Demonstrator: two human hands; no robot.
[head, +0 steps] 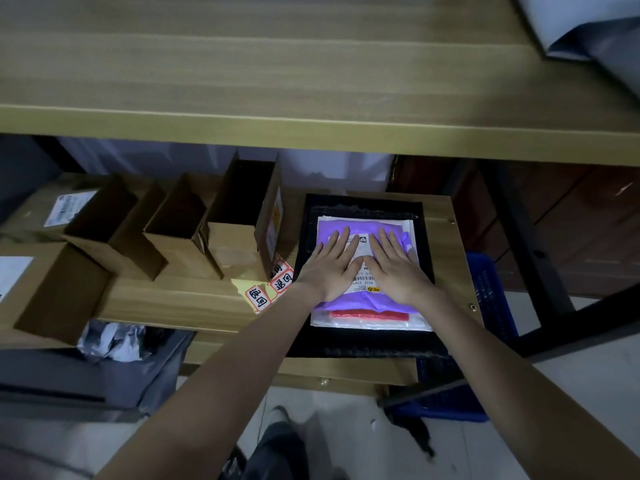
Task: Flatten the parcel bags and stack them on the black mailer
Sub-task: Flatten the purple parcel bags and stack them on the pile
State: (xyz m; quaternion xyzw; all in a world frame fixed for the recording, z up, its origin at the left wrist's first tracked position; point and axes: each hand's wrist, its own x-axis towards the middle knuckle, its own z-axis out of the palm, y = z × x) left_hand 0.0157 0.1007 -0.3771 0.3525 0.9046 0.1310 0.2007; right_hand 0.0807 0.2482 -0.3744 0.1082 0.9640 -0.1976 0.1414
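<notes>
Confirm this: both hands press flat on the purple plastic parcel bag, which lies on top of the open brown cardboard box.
Wrong on one point. The head view shows both hands, left hand and right hand, pressing flat on the purple plastic parcel bag, but it lies on the black mailer, not a box.

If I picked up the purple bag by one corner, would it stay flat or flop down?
Probably flop. The purple bag looks like thin, wrinkled plastic that both hands, left hand and right hand, press flat. It likely weighs little. It may slide off the glossy white bag beneath.
</notes>
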